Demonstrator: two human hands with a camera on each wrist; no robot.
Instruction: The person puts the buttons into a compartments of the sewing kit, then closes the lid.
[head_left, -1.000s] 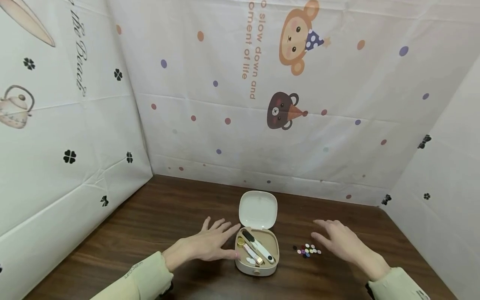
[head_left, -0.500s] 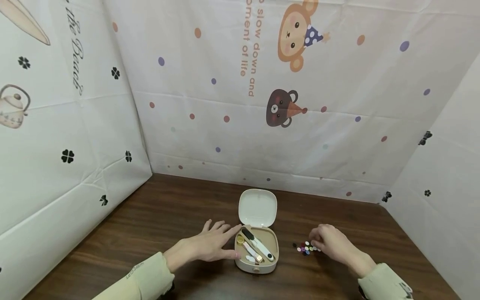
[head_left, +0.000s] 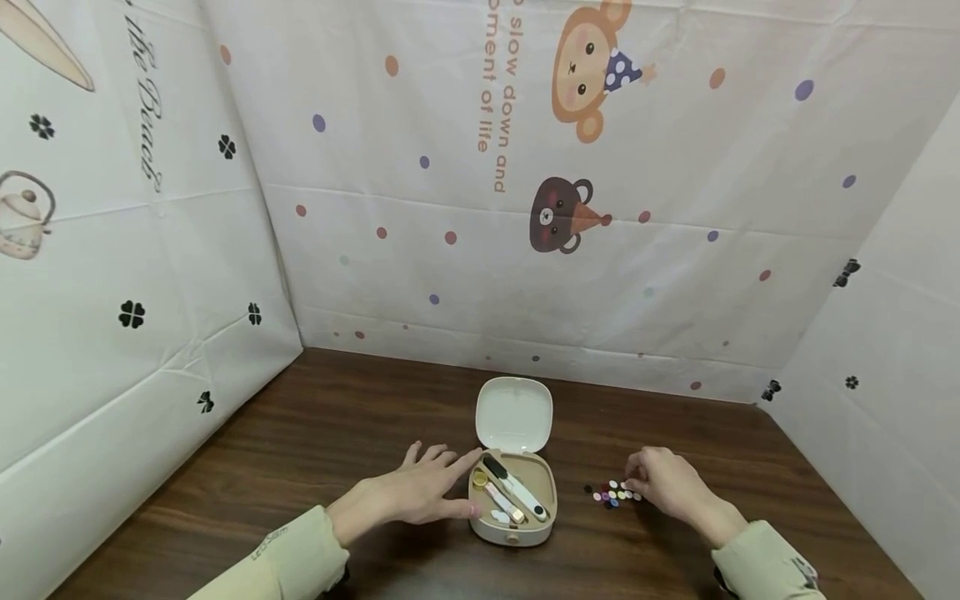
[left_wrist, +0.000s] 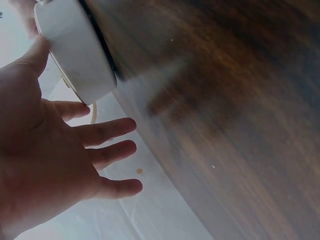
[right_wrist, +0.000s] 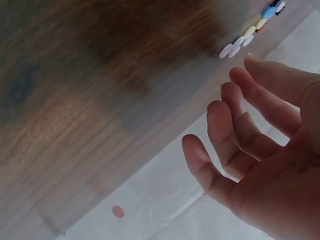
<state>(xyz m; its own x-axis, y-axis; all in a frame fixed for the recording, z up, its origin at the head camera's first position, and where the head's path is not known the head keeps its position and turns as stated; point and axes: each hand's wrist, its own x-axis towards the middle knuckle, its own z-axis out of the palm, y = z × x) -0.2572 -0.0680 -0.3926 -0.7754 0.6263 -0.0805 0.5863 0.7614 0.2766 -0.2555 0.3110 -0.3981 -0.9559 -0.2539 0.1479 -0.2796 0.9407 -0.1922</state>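
Note:
A small white box with a beige inside stands on the table, its lid tipped back. In it lie a long black-and-white tool, a round gold piece, a slim pink-and-gold item and small white pieces. My left hand rests against the box's left side, thumb and index finger at its wall, other fingers spread. Right of the box lies a cluster of small coloured button-like discs. My right hand hovers at their right edge, fingers loosely bent, thumb and index tips close together; nothing shows between them in the right wrist view.
The dark wooden table runs back to a white printed cloth that hangs as a wall. More cloth encloses the left side, and another sheet the right.
My right hand has come down and left to the discs, its stretched fingers bending and drawing together. My left hand stays at the box.

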